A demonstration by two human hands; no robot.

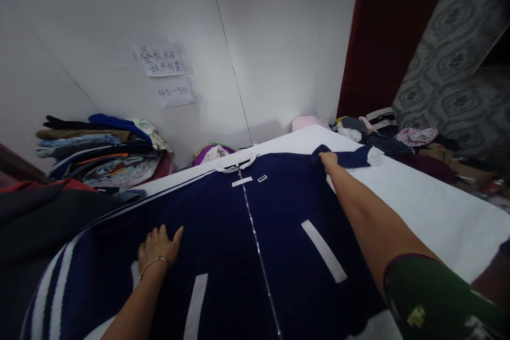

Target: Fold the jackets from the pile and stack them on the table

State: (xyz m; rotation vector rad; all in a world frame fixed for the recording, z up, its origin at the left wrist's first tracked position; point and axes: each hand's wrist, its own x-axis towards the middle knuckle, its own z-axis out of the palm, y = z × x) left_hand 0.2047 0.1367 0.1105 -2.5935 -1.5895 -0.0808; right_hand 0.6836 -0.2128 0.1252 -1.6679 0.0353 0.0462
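Note:
A navy zip-up jacket [223,223] with white stripes along its sleeve lies spread front up, its collar [239,163] at the far end. My left hand [158,247], a bracelet on its wrist, rests flat with fingers apart on the jacket's left side. At the far right shoulder, my right hand [329,160] is closed on the dark sleeve [353,158], which reaches out to the right and ends in a pale cuff [375,156]. The striped left sleeve [59,281] hangs over the near left edge of the table.
White table [418,212] shows right of the jacket. A folded clothes stack [103,149] stands at the left against the white wall; dark clothing [43,218] lies nearer. Loose clothes [398,141] pile up at the right. Two handwritten papers [169,71] are on the wall.

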